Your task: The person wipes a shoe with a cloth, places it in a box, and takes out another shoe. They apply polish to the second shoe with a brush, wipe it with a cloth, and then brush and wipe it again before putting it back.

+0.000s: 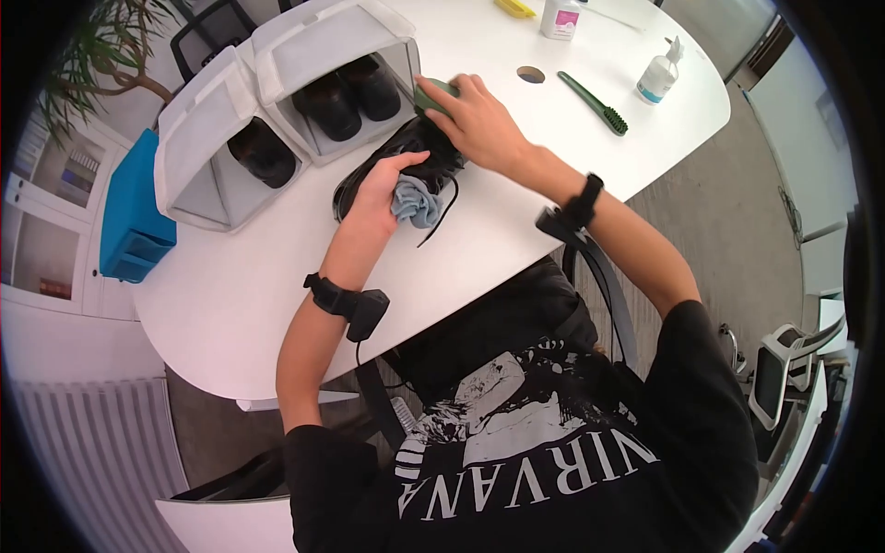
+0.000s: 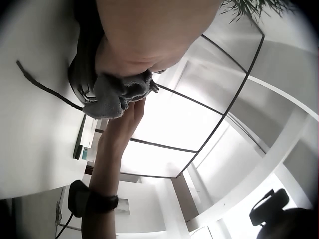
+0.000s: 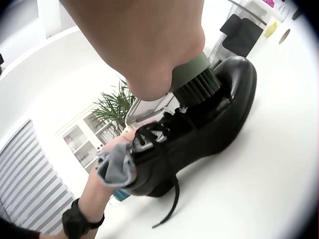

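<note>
A black lace-up shoe [image 3: 209, 137] rests on the white table, its lace [image 3: 173, 191] trailing off the side. My right hand [image 1: 486, 131] grips a green block brush [image 3: 192, 73], with the dark bristles down against the front upper of the shoe, ahead of the laces. At the heel end, my left hand [image 1: 371, 198] holds a bunched grey-blue cloth [image 1: 417, 203] and steadies the shoe, thumb stretched along it. Part of the cloth hangs out below the palm. Some of the left fingers are hidden behind the shoe and cloth.
Two open-fronted white shoe boxes [image 1: 269, 41] stand beyond the shoe, with black shoes [image 1: 263, 152] inside. A long green brush [image 1: 590, 100], a pump bottle [image 1: 656, 78] and a pink-labelled bottle [image 1: 560, 18] are to the right. A blue case [image 1: 138, 217] stands left.
</note>
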`<action>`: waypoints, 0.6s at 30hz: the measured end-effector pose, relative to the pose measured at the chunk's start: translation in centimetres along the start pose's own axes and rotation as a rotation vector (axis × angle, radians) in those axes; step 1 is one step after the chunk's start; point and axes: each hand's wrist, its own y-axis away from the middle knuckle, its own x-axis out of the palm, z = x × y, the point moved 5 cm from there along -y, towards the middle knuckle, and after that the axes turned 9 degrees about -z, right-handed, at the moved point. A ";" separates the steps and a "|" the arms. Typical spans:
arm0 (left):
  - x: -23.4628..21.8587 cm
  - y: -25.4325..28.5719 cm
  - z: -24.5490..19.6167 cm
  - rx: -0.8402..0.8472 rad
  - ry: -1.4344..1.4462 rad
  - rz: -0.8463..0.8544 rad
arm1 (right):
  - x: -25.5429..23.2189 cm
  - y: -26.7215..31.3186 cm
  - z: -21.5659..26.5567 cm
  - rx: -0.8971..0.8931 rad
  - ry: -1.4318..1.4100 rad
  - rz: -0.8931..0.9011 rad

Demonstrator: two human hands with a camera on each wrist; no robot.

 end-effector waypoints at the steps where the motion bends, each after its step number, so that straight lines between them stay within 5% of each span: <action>1: -0.2 -0.1 -0.3 0.000 -0.001 -0.022 | 0.8 -1.1 -0.2 0.008 -0.006 0.034; 6: 1.0 0.7 -1.8 0.011 0.024 -0.145 | -0.4 0.9 0.7 0.070 -0.013 0.067; 9: 0.5 -0.7 -1.2 -0.046 0.072 0.060 | -1.5 3.2 0.2 0.072 -0.015 0.052; 18: 0.8 0.3 -1.0 0.008 0.149 -0.014 | 1.6 -1.7 0.8 0.054 -0.018 0.029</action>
